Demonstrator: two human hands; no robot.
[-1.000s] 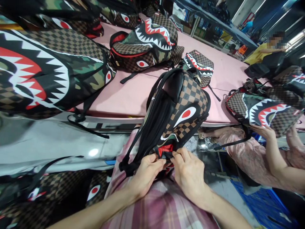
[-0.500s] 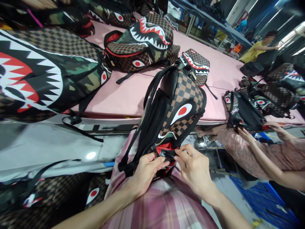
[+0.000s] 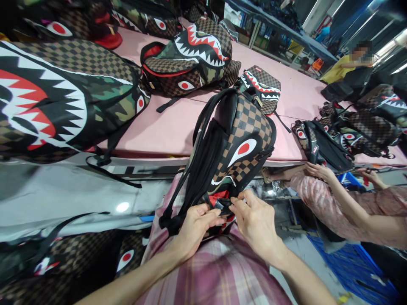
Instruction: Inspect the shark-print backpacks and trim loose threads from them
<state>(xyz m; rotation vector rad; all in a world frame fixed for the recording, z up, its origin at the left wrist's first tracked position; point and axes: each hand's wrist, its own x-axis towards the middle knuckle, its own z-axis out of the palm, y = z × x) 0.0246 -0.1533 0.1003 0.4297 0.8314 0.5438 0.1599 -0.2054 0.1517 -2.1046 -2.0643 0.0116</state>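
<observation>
A brown-and-black checkered backpack (image 3: 251,123) with a red-and-white eye leans between my lap and the table edge, its black shoulder straps toward the left. Near its lower end, a red-lined opening (image 3: 219,197) shows between my hands. My left hand (image 3: 199,226) pinches the black edge of that opening with thumb and fingers. Just right of it, my right hand (image 3: 254,222) is closed on the same black edge, fingertips pressed together. The fingers partly cover what lies at the pinch, so any zipper there cannot be made out.
Across the pink table (image 3: 171,127) lie a large shark-mouth backpack (image 3: 63,97), another open backpack (image 3: 203,51) and a small checkered bag (image 3: 263,87). More bags (image 3: 73,258) sit low at left. On the right, a co-worker's hand (image 3: 321,171) is near a black bag (image 3: 330,146).
My right hand has shifted slightly left, closer to my left hand, at the opening. The co-worker's hands have moved away from the black bag at right.
</observation>
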